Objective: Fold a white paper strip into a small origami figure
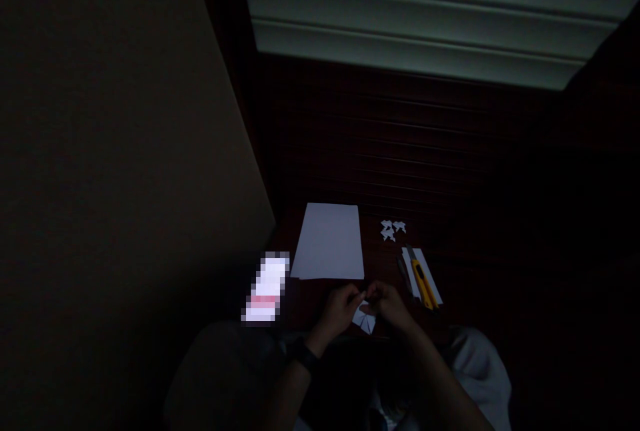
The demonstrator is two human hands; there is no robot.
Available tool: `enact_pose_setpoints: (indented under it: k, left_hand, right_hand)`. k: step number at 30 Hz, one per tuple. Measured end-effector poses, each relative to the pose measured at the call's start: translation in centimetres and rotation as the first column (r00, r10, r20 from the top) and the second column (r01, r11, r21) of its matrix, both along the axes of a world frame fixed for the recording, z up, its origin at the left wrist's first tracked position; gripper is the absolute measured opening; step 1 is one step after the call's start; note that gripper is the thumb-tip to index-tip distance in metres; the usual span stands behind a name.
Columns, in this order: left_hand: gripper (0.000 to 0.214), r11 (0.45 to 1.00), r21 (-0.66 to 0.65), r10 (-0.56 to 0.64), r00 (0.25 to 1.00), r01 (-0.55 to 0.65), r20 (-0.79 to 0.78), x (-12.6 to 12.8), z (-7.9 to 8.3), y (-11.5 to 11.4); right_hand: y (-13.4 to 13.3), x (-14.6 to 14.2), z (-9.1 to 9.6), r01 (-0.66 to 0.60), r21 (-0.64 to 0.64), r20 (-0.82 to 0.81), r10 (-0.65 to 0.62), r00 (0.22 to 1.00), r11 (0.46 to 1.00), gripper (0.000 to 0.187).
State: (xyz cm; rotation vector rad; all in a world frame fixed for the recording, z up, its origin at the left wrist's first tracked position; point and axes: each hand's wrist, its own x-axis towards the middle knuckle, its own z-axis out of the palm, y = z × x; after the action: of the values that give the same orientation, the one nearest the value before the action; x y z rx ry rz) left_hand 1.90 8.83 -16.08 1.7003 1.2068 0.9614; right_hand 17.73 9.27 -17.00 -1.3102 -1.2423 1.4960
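Observation:
In dim light, a small folded piece of white paper [365,321] with visible creases lies at the near edge of the dark table. My left hand [343,305] pinches it at its far left side, fingers closed. From the right, my right hand [387,303] has its fingers closed on the far part of the same paper, and the fingertips of both hands nearly meet. Those fingertips hide the paper's far edge. Just beyond the hands lies a stack or sheet of white paper [330,241].
Several small folded paper figures [390,227] sit at the back right. A yellow box cutter [424,284] rests on white paper strips [434,277] to the right, beside a dark slim object [404,274]. A lit, pixelated screen [267,287] is at left. A wall [150,117] rises there.

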Motion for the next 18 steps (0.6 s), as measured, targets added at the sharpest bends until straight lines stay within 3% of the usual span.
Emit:
enact_pose_setpoints:
  k: [8,14,18]
  left_hand:
    - [0.028,1.000,-0.006,0.009,1.000,-0.009,0.009,0.0,0.1,0.1]
    - [0.032,0.996,-0.047,-0.078,0.996,0.076,-0.040,0.0,-0.1,0.4]
    - [0.029,0.986,-0.064,-0.160,0.986,0.157,-0.044,-0.2,-0.1,0.4]
  right_hand:
    - [0.4,0.2,0.6,-0.050,0.018,-0.050,0.051,0.997,0.999,0.023]
    - [0.4,0.5,-0.5,-0.039,-0.019,-0.093,0.037,0.995,0.999,0.020]
    - [0.4,0.8,-0.1,-0.070,-0.043,-0.131,0.064,0.989,0.997,0.020]
